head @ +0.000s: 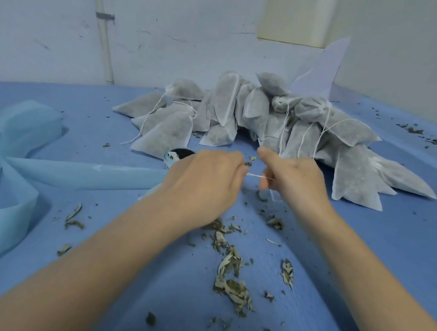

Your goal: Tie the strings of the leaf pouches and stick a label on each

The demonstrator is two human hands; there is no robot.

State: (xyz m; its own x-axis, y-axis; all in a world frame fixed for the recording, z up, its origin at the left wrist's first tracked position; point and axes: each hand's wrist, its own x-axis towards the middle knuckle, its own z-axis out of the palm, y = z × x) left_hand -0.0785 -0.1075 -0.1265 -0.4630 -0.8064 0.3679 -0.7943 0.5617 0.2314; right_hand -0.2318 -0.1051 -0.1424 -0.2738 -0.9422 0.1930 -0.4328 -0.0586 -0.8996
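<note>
A pile of white fabric leaf pouches [256, 115] with thin white drawstrings lies on the blue surface at the back. In front of it my left hand [207, 183] and my right hand [292, 180] each pinch an end of one white string [256, 175], stretched taut between them. A strand of string hangs below my right hand. The pouch this string belongs to is hidden behind my hands. A small dark round roll [178, 155], partly covered by my left hand, sits just left of it; I cannot tell what it holds.
Dried leaf scraps [232, 271] litter the blue cover [393, 255] between my forearms and at the far right. Folded light-blue fabric [2, 193] lies at the left. A grey wall with a pipe [104, 33] stands behind the pile.
</note>
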